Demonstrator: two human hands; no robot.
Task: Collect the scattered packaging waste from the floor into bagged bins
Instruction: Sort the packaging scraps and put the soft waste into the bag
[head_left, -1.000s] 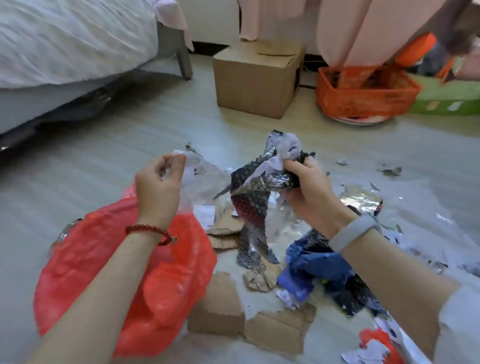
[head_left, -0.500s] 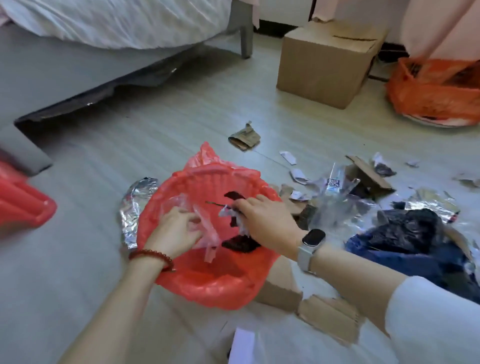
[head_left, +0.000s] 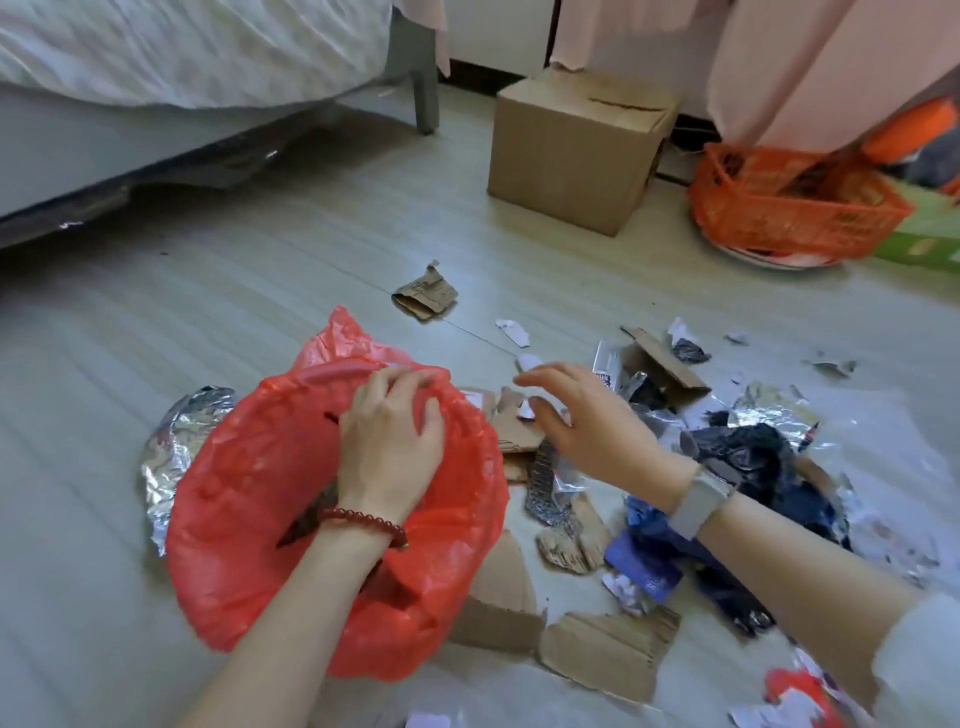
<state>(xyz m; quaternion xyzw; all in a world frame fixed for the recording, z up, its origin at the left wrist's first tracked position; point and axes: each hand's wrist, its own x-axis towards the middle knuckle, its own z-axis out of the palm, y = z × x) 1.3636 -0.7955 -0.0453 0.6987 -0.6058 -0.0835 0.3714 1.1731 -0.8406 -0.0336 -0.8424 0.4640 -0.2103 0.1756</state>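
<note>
Resting on the far rim of the red-bagged bin (head_left: 249, 499), the left hand (head_left: 389, 441) curls its fingers over the plastic edge and grips it. Right hand (head_left: 587, 421) hovers with fingers spread and relaxed, holding nothing, above torn cardboard pieces (head_left: 519, 431) just beside the bin. Crumpled foil (head_left: 171, 447) lies against the bin's left side. Dark wrappers (head_left: 753, 462) and paper scraps litter the floor (head_left: 156, 322) to the right. Cardboard box (head_left: 576, 150) stands well behind.
</note>
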